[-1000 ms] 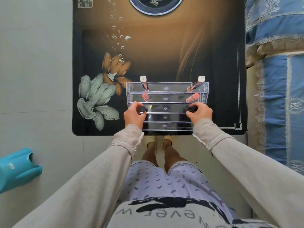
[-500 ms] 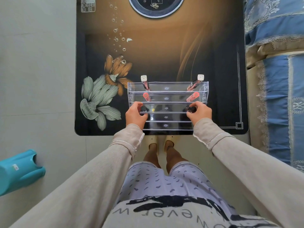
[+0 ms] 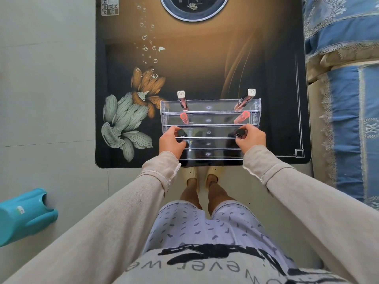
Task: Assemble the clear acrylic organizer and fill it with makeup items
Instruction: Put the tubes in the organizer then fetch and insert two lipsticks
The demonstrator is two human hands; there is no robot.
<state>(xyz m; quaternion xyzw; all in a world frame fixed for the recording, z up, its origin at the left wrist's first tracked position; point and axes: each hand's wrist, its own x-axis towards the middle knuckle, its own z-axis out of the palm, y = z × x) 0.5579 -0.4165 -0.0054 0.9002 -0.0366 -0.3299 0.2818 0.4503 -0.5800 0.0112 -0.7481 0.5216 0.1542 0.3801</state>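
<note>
Grey tiled floor (image 3: 51, 99) underfoot, with a teal plastic stool (image 3: 22, 216) tipped over at near left and cream slippers (image 3: 191, 173) tucked just under the near edge of a dark glass table (image 3: 205, 68). On that near edge, right of centre, a clear acrylic organizer (image 3: 209, 119), stepped tiers rising away. At a middle tier, left hand (image 3: 171, 143) curled round a left dark-capped item (image 3: 181, 132), right hand (image 3: 251, 138) clamped the same way on a right dark-capped item (image 3: 240, 132). One tier beyond, a left coral-capped tube (image 3: 184, 117) and a right coral-capped tube (image 3: 242, 117), one at each end. In the rear tier, a left white-capped tube (image 3: 182, 100) and a right white-capped tube (image 3: 246, 99). Farther back, printed flowers (image 3: 127, 124), a round dial (image 3: 193, 7), blue bedding (image 3: 344, 99) along the right.
</note>
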